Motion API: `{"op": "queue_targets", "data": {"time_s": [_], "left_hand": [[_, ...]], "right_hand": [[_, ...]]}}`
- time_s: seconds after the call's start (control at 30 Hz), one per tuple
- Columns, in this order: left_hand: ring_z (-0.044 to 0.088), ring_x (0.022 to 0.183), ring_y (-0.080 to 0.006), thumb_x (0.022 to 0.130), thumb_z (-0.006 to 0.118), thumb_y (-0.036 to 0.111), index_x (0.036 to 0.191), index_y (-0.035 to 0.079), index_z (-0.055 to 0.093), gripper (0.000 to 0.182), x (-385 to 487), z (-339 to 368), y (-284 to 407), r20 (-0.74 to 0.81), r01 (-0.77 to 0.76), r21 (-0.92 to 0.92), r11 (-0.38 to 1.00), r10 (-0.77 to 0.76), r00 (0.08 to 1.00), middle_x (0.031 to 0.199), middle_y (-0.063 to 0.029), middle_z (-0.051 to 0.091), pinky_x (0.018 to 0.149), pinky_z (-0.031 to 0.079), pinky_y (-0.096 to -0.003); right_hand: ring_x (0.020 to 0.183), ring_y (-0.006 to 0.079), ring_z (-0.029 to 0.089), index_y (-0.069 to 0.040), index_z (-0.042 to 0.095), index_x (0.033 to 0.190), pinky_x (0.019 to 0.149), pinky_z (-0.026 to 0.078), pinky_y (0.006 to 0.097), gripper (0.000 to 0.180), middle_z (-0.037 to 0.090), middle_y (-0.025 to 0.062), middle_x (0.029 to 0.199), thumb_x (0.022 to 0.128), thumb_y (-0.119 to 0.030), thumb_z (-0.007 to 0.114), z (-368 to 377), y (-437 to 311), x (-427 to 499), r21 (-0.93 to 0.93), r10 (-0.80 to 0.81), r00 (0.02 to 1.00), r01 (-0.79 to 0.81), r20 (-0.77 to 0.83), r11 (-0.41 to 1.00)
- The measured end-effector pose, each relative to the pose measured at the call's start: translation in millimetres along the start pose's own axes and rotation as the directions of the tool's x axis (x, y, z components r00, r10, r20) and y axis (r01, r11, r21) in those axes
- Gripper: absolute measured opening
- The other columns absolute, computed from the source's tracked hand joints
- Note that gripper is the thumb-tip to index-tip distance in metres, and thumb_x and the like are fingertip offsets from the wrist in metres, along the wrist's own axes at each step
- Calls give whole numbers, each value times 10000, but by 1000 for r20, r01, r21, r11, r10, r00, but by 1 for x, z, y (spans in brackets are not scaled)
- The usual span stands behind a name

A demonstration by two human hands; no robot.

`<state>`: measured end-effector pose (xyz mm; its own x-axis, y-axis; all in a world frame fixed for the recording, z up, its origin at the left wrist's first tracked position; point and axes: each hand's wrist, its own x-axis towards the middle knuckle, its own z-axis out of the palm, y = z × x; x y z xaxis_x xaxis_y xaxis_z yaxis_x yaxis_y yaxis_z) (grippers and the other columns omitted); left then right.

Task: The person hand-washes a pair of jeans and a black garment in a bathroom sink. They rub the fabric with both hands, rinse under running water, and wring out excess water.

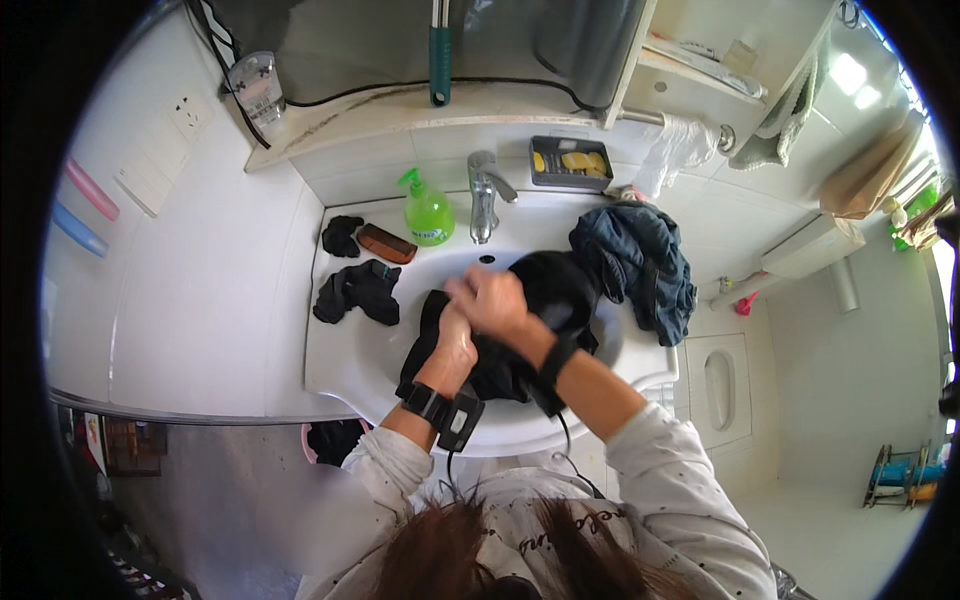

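A black wet-looking garment (555, 289) lies bunched in the white washbasin (480, 439), and part of it reaches toward the front rim. My left hand (456, 334) is low over the cloth near the basin's middle. My right hand (495, 300) crosses in front of it, blurred, and the two hands meet or nearly meet. Whether cloth is pinched between the fingers is hidden. Behind the hands stands the chrome faucet (484, 199), its spout above the basin's back edge.
Black socks (360, 292) and a brown brush (387, 244) lie left of the bowl, near a green pump bottle (429, 217). Dark blue denim (645, 262) drapes over the right rim. A grey soap box (571, 161) sits behind. Cables (566, 442) hang from my wrist straps.
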<state>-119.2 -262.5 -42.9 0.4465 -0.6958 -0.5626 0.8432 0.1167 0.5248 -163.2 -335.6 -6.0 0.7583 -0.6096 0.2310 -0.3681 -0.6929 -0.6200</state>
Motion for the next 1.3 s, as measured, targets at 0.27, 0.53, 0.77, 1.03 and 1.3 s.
{"op": "queue_targets", "data": {"time_s": [0.27,0.53,0.77,1.03,1.3], "left_hand": [[543,803,-128,834,459,248,953,71,543,229,1,-25,-24,154,-735,146,663,718,679,878,-23,550,723,446,-269],[581,836,-187,823,497,205,977,15,567,255,-23,-7,56,145,13,141,990,-33,989,939,-84,600,763,473,-308],[544,972,-232,783,608,325,1121,9,490,477,-13,-42,87,270,90,85,992,-110,956,1095,-110,548,872,433,-337],[457,1075,-198,852,416,480,1230,78,397,552,12,-20,0,333,124,81,989,-144,932,1182,-54,475,916,370,-324],[556,772,-146,789,439,127,893,28,560,188,4,-27,-28,136,149,152,977,-170,976,860,-47,569,696,460,-286]], "right_hand": [[498,323,554,-35,514,677,471,465,408,307,538,133,573,737,-329,577,29,-11,-33,-21,-311,940,311,-139,950],[860,283,570,13,538,999,802,425,329,446,593,214,874,791,-380,567,-10,51,8,661,110,993,-62,-31,748],[758,336,585,24,551,977,755,451,306,451,593,217,823,606,-197,680,-10,80,-55,122,172,864,-257,473,959],[682,377,572,16,492,843,587,475,406,324,569,235,758,643,-190,642,-15,12,-31,79,55,991,-45,-124,996],[463,305,549,-92,500,567,382,422,386,371,528,127,500,814,-368,497,15,35,-20,-309,-135,958,52,-255,950]]}}
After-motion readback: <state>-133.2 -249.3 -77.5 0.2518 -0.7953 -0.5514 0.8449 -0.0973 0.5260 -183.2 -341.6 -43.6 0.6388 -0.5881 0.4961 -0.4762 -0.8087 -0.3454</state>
